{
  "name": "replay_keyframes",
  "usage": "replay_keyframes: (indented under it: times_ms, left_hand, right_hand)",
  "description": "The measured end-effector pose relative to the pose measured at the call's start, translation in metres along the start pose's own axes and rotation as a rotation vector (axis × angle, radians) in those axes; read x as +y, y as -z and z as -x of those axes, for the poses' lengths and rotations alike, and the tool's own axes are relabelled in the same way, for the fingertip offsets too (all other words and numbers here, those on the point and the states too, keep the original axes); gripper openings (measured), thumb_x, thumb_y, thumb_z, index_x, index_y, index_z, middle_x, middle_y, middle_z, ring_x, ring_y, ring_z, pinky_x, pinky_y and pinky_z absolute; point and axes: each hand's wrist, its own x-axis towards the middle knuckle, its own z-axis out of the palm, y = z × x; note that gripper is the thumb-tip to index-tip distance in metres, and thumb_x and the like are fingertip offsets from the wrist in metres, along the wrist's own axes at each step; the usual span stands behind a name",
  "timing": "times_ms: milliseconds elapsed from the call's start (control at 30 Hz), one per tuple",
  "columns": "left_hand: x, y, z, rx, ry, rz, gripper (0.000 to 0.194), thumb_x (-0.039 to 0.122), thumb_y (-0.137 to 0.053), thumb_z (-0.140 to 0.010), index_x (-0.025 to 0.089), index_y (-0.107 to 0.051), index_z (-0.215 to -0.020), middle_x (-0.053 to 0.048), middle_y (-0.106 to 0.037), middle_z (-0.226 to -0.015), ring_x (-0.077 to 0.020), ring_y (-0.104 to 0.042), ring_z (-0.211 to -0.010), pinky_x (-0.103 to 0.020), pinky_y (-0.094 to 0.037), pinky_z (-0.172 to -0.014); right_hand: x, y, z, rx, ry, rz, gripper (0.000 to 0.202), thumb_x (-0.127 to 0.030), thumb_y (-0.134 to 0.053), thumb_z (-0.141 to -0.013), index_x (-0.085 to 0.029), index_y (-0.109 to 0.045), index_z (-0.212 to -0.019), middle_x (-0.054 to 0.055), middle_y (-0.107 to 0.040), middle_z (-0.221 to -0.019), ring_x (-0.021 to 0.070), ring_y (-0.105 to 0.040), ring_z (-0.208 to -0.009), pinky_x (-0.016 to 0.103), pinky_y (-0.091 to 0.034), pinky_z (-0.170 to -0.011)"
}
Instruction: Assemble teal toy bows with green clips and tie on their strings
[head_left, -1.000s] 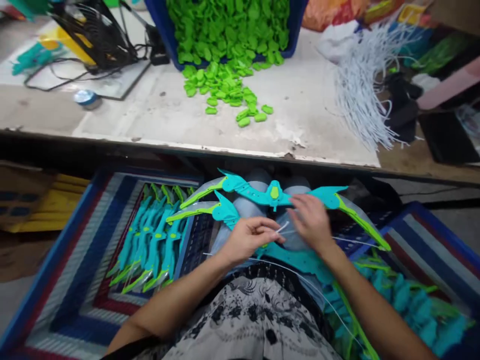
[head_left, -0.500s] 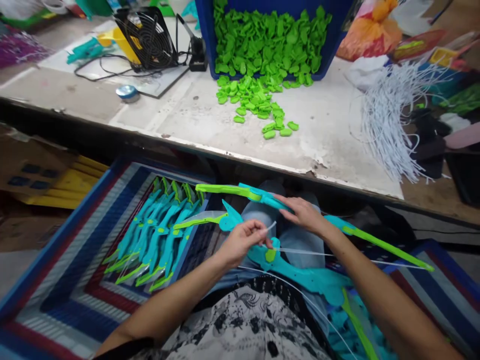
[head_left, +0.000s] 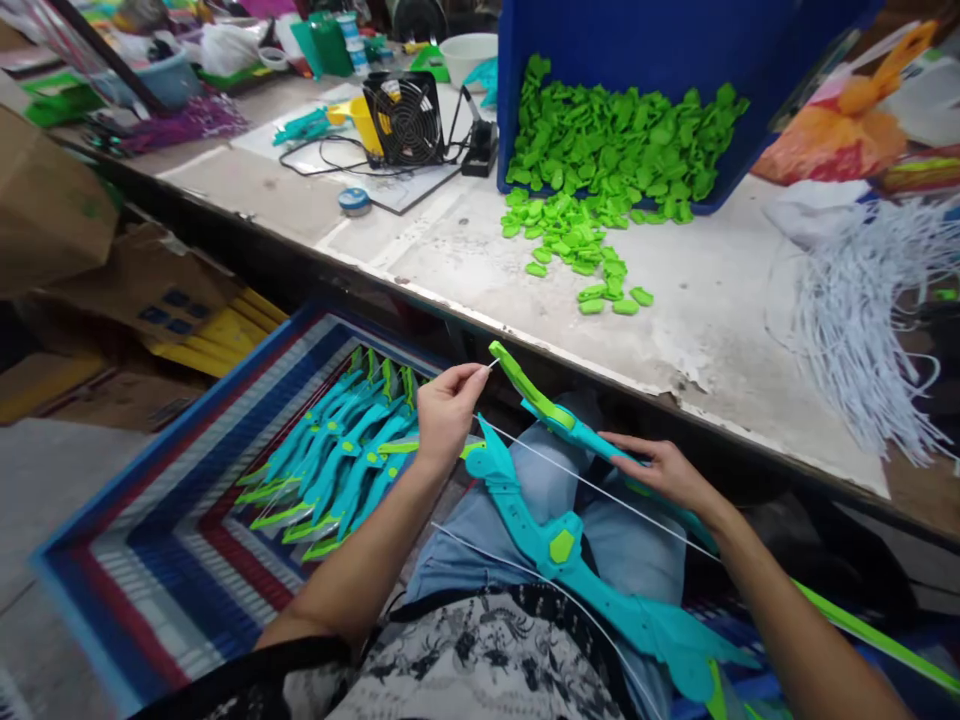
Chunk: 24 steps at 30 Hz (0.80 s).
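My left hand (head_left: 448, 412) is closed in a pinch on the end of a white string (head_left: 585, 481), right beside the green tip of a toy bow (head_left: 574, 430). My right hand (head_left: 667, 478) grips this bow by its teal middle, fingers laid along it and thumb below. The string slants from my left hand down to the right, under my right forearm. Across my lap lies a second teal toy bow (head_left: 525, 525) with a green pentagon piece and its own loose white string.
A striped basket (head_left: 112, 590) with several stacked toy bows (head_left: 330, 440) stands at the left. On the table (head_left: 450, 260), small green parts (head_left: 622, 150) spill from a blue bin (head_left: 637, 50). A fan (head_left: 405, 118), a tape roll (head_left: 354, 201) and a white string bundle (head_left: 862, 330) are there too.
My left hand has brought the string end up and left to the bow's green tip. The held bow now tilts, its left tip higher. The view has shifted left.
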Motion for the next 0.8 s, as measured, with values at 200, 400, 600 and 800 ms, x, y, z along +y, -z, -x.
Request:
replay_keyframes:
  times_ms: [200, 400, 600, 800]
  left_hand:
    - [0.001, -0.01, -0.003, 0.015, -0.103, -0.104, 0.022, 0.036, -0.067, -0.074, 0.015, -0.072, -0.078, 0.0, -0.062, -0.062, -0.0091, -0.049, -0.056, -0.02, -0.039, -0.053]
    - [0.001, -0.017, -0.003, 0.0, -0.148, -0.155, 0.02, 0.034, -0.063, -0.078, 0.015, -0.069, -0.079, 0.003, -0.054, -0.058, -0.0081, -0.042, -0.054, -0.02, -0.035, -0.051]
    - [0.002, -0.024, -0.002, -0.036, -0.211, -0.188, 0.02, 0.032, -0.06, -0.081, 0.016, -0.059, -0.093, 0.008, -0.035, -0.055, -0.0073, -0.034, -0.051, -0.019, -0.031, -0.051]
    - [0.004, -0.017, -0.011, -0.071, -0.244, -0.216, 0.033, 0.033, -0.071, -0.072, 0.017, -0.061, -0.099, 0.009, -0.031, -0.056, -0.0068, -0.034, -0.051, -0.019, -0.031, -0.051]
  right_hand:
    - [0.0, -0.001, 0.001, 0.003, -0.006, 0.021, 0.043, -0.042, -0.06, -0.08, -0.022, -0.065, -0.118, 0.004, -0.067, -0.114, 0.0289, -0.065, -0.1, 0.035, -0.057, -0.081]
    - [0.001, -0.003, 0.001, 0.01, 0.005, 0.058, 0.042, -0.04, -0.059, -0.081, -0.022, -0.065, -0.119, 0.002, -0.068, -0.113, 0.0286, -0.066, -0.1, 0.035, -0.058, -0.081]
    - [0.001, -0.005, 0.004, 0.056, 0.02, 0.059, 0.04, -0.038, -0.06, -0.08, -0.024, -0.067, -0.116, 0.002, -0.069, -0.109, 0.0273, -0.068, -0.093, 0.032, -0.059, -0.074]
    - [0.006, -0.009, 0.009, 0.038, 0.015, 0.109, 0.043, -0.042, -0.057, -0.083, -0.021, -0.064, -0.12, 0.004, -0.067, -0.115, 0.0274, -0.066, -0.101, 0.033, -0.056, -0.084]
